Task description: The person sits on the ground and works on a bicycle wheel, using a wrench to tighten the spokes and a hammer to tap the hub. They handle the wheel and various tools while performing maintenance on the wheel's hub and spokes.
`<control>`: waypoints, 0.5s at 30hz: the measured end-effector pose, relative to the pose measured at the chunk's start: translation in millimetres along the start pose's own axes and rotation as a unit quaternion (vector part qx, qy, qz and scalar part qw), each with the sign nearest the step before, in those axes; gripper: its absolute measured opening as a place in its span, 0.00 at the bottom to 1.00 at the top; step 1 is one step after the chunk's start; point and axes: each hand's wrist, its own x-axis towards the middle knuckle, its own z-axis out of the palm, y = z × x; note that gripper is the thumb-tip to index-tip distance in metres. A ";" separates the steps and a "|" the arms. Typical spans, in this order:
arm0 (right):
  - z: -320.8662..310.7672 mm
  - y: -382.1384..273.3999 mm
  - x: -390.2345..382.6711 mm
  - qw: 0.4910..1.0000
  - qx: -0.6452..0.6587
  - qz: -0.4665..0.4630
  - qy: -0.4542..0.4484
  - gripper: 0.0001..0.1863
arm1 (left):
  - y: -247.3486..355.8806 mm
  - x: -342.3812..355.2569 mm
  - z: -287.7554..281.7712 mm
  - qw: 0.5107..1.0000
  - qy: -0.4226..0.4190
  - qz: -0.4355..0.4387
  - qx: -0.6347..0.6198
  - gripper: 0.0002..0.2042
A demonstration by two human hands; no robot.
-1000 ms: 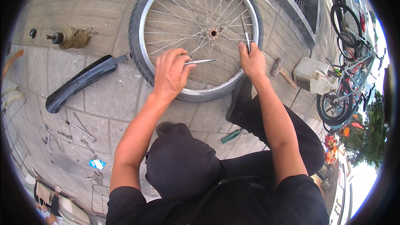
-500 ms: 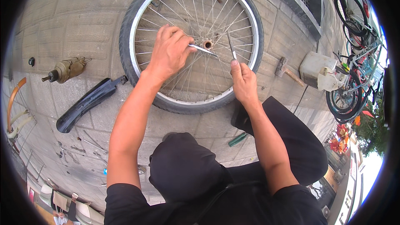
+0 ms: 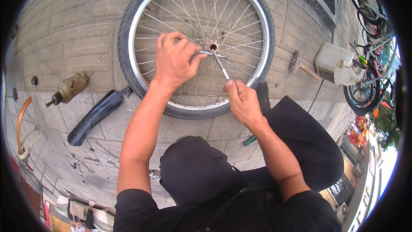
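Observation:
A bicycle wheel [image 3: 125, 47] with a black tyre and silver rim lies flat on the paving. Its rusty, open hub [image 3: 212, 44] faces up among the spokes. Over the left part of the spokes, my left hand [image 3: 175, 60] pinches a slim metal tool [image 3: 222, 56] between thumb and fingers. The tool points right, just below the hub opening. My right hand [image 3: 243, 102] is closed around the lower end of a metal rod tool [image 3: 220, 68], whose upper tip is at the hub opening. How far that tip goes in cannot be seen.
A black mudguard [image 3: 92, 118] and an olive-brown bottle-shaped thing [image 3: 72, 88] lie left of the wheel. To the right are a hammer [image 3: 305, 66] and a whitish plastic container [image 3: 331, 63]. Bicycles [image 3: 364, 92] stand far right. A green object [image 3: 249, 140] lies near my right forearm.
My right hand has moved left and slightly down, bringing the rod's tip from the spokes to the hub opening. My left hand keeps its tool near the hub. The view has shifted slightly.

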 end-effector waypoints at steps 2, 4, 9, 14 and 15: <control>6.7 0.3 -0.5 1.000 0.004 0.001 0.013 0.24 | -4.1 0.8 0.7 1.000 0.003 0.001 -0.002 0.12; 10.8 -0.7 -0.7 1.000 0.007 0.003 0.019 0.24 | -7.1 0.1 0.9 1.000 0.001 -0.006 -0.005 0.12; 17.5 -9.5 -0.7 0.999 0.018 0.018 0.025 0.24 | -10.8 -0.3 -4.1 0.998 -0.029 -0.049 -0.028 0.12; 22.7 -18.7 -1.3 0.997 0.056 0.043 0.005 0.24 | -10.5 -2.8 -11.1 0.996 -0.057 -0.069 -0.024 0.12; 22.7 -22.9 -0.7 0.997 0.060 0.053 -0.001 0.24 | -10.8 -3.2 -12.2 0.995 -0.061 -0.071 -0.021 0.12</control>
